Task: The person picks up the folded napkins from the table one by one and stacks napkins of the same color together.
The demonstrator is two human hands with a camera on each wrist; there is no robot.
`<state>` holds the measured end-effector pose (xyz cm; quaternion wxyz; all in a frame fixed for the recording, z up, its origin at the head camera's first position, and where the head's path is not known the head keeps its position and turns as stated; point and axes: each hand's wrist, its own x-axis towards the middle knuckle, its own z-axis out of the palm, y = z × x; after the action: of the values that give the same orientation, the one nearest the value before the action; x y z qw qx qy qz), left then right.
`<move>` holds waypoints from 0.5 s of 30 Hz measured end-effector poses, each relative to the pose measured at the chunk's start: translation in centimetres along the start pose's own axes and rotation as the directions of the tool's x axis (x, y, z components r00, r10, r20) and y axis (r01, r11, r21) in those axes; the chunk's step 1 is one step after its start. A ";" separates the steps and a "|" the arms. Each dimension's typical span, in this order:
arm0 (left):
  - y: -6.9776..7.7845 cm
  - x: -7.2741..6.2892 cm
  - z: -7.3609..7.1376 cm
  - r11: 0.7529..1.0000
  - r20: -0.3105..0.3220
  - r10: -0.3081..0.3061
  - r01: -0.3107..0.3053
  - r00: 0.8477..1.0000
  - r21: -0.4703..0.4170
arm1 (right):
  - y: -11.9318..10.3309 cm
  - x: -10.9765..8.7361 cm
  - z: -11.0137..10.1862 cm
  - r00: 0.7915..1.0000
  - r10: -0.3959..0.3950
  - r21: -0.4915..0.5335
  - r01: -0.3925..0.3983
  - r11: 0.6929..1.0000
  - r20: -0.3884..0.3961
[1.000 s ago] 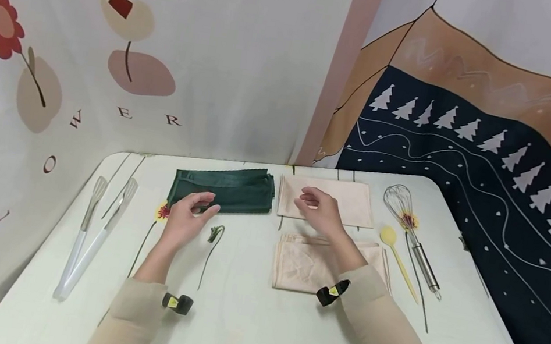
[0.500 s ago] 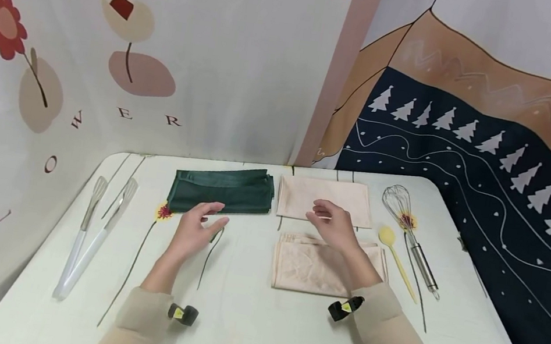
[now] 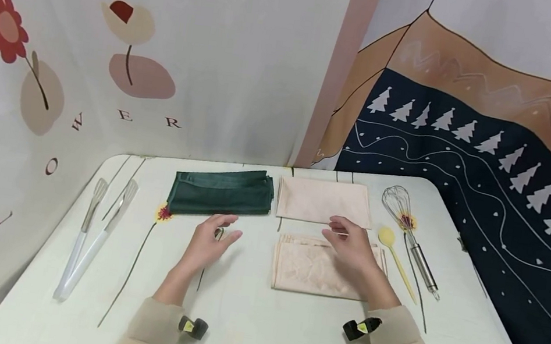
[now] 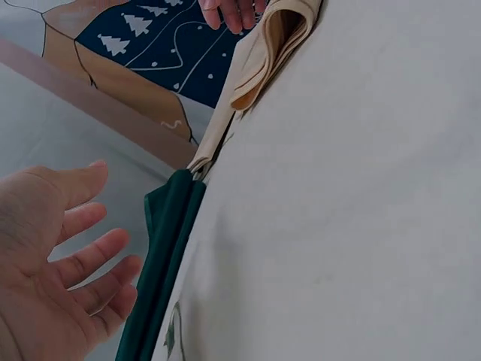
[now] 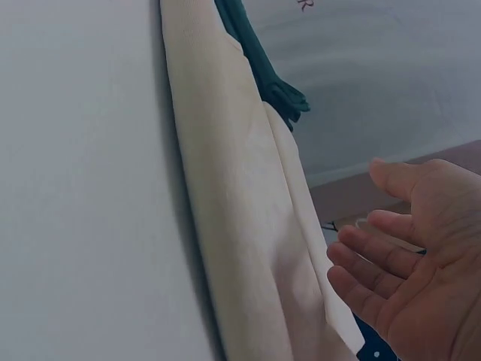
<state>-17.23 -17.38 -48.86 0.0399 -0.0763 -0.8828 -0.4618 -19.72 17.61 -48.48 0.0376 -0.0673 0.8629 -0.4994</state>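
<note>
My left hand [image 3: 208, 243] hovers just in front of the folded dark green cloth [image 3: 222, 193], its fingers loosely bent around nothing. In the left wrist view that hand [image 4: 71, 263] shows a gap between thumb and fingers. Over the nearer folded pale pink cloth [image 3: 320, 269], partly covering it, is my right hand [image 3: 354, 246], also holding nothing. The right wrist view has the hand [image 5: 413, 256] raised apart from the nearer pink cloth [image 5: 225, 188]. A second folded pink cloth [image 3: 324, 201] lies behind, beside the green one.
On the right lie a whisk [image 3: 415, 247] with a steel handle and a yellow spoon [image 3: 397, 262]. Tongs [image 3: 87, 251] with white handles lie at the left. The table [image 3: 238, 325] has a flower-printed cover, and printed curtains [image 3: 238, 61] hang behind it.
Both hands have drawn back toward the near side and shifted right, the left away from the green cloth, the right from the rear pink cloth. The cloths and utensils have stayed put.
</note>
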 end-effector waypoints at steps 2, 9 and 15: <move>0.1 -0.1 0.4 1.000 0.000 0.007 -0.007 1.000 -0.003 | 0.3 -0.5 -0.3 1.000 0.010 -0.001 -0.010 1.000 -0.005; 0.5 -0.1 1.5 1.000 0.004 0.021 -0.021 1.000 -0.003 | 1.4 -1.5 -1.9 0.998 -0.033 -0.015 0.032 0.999 -0.053; 0.8 0.1 2.3 0.999 0.008 0.035 -0.035 0.999 -0.024 | 2.1 -2.3 -3.3 0.995 -0.047 -0.031 0.045 0.999 -0.090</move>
<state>-17.15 -15.08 -49.52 0.0432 -0.0943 -0.8759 -0.4711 -18.04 21.82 -48.62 -0.0142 -0.0650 0.8691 -0.4902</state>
